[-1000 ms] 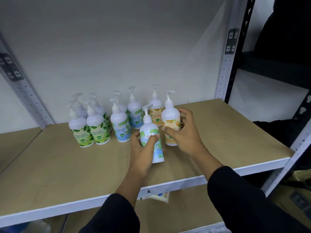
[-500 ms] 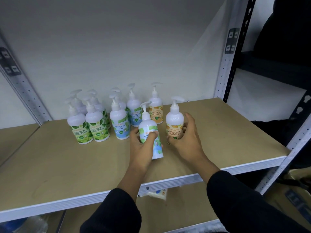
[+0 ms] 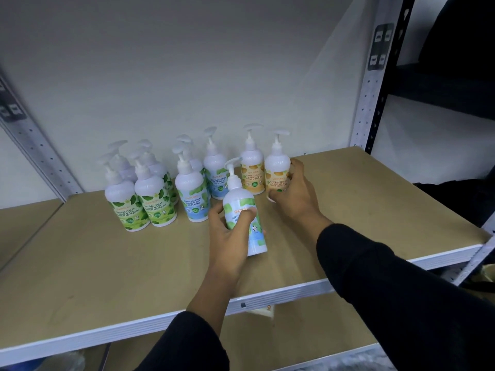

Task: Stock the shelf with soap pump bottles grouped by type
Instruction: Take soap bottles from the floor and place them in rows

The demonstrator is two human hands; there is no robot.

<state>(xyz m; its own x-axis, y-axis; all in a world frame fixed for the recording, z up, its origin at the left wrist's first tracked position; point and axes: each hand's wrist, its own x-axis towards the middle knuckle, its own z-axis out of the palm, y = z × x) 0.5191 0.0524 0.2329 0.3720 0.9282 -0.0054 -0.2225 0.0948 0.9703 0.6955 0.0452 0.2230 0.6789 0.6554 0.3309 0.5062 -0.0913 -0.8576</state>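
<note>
Pushed back since the earlier frame, the orange-label bottle (image 3: 277,167) stands beside the other orange bottle (image 3: 251,170), upper centre-right, with the right hand (image 3: 294,199) curled round its lower body. At centre frame, the left hand (image 3: 230,236) grips the tilted blue-label bottle (image 3: 238,194), thumb across its label.
</note>
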